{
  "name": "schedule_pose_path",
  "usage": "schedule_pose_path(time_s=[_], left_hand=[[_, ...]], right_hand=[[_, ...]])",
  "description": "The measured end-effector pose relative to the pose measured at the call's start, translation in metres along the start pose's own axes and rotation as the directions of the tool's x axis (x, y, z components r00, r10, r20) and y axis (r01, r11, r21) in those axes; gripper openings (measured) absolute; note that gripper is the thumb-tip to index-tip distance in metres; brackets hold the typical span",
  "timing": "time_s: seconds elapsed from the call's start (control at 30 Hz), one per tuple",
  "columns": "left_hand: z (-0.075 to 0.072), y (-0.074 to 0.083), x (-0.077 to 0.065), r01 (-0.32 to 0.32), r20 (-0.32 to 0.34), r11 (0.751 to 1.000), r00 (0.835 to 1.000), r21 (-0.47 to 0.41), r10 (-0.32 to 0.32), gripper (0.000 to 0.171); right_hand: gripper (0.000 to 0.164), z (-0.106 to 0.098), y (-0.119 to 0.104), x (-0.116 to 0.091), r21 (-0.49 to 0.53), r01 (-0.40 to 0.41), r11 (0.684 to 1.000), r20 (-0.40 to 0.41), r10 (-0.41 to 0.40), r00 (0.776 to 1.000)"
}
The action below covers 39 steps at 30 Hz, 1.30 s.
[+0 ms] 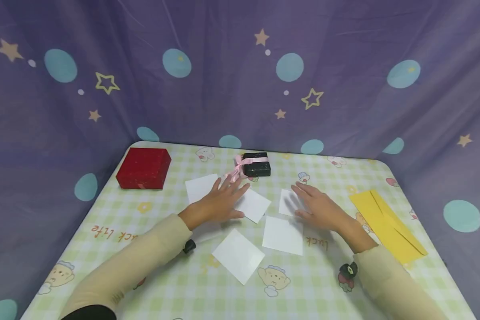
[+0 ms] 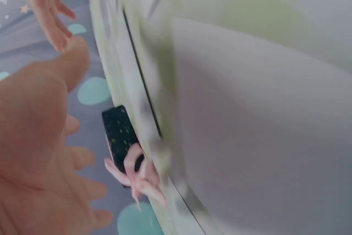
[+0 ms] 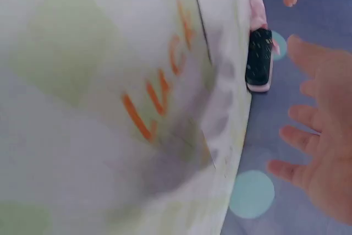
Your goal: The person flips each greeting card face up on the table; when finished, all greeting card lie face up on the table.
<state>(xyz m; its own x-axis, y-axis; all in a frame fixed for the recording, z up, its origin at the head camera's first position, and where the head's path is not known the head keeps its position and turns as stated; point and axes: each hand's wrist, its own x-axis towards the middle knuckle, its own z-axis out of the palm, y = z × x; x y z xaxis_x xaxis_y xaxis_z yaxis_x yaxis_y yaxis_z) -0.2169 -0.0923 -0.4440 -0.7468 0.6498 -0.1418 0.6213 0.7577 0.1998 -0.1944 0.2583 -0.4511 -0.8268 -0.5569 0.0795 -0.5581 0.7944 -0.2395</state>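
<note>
Several white square cards lie spread over the middle of the table. My left hand (image 1: 220, 204), fingers spread and palm down, is over the left ones; it partly hides a back-left card (image 1: 200, 186) and a card (image 1: 254, 205) to its right. My right hand (image 1: 322, 206) is held with fingers extended over a small card (image 1: 285, 202), partly covering it. Two more cards lie nearer the front, one card (image 1: 283, 235) right of centre and a tilted card (image 1: 238, 256). In the wrist views the left palm (image 2: 38, 147) and right palm (image 3: 335, 125) hold nothing.
A black box (image 1: 257, 168) with a pink ribbon bow (image 1: 237, 169) stands behind the cards. A red box (image 1: 143, 168) sits at the back left, and a yellow envelope (image 1: 388, 226) lies at the right. The checked tablecloth (image 1: 152, 275) meets a purple curtain (image 1: 224, 89) behind.
</note>
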Motion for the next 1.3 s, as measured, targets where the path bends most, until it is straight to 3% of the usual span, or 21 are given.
schedule_pose_path(time_s=[0.23,0.37,0.63,0.87,1.3], left_hand=[[0.003,0.021,0.043,-0.136,-0.128,0.990,0.982,0.034,0.139,0.072],[0.006,0.036,0.068,-0.142,-0.112,0.989,0.983,0.029,0.144,0.069],[0.010,0.054,0.108,-0.098,-0.049,0.995,0.994,-0.004,0.098,0.074],[0.017,0.062,0.121,-0.051,0.037,0.997,0.998,0.054,0.049,0.074],[0.023,0.067,0.129,-0.020,0.010,0.997,1.000,0.073,0.019,0.069]], right_hand=[[0.060,-0.011,0.029,0.011,0.112,-0.048,0.993,-0.059,0.054,0.997],[0.051,-0.010,0.047,0.014,0.167,-0.091,0.982,-0.054,0.101,0.993],[0.052,-0.003,0.074,0.012,0.287,-0.254,0.924,0.091,0.238,0.967],[0.050,0.009,0.078,0.007,0.391,-0.337,0.857,0.160,0.297,0.941],[0.044,0.020,0.088,0.001,0.390,-0.384,0.837,0.138,0.359,0.923]])
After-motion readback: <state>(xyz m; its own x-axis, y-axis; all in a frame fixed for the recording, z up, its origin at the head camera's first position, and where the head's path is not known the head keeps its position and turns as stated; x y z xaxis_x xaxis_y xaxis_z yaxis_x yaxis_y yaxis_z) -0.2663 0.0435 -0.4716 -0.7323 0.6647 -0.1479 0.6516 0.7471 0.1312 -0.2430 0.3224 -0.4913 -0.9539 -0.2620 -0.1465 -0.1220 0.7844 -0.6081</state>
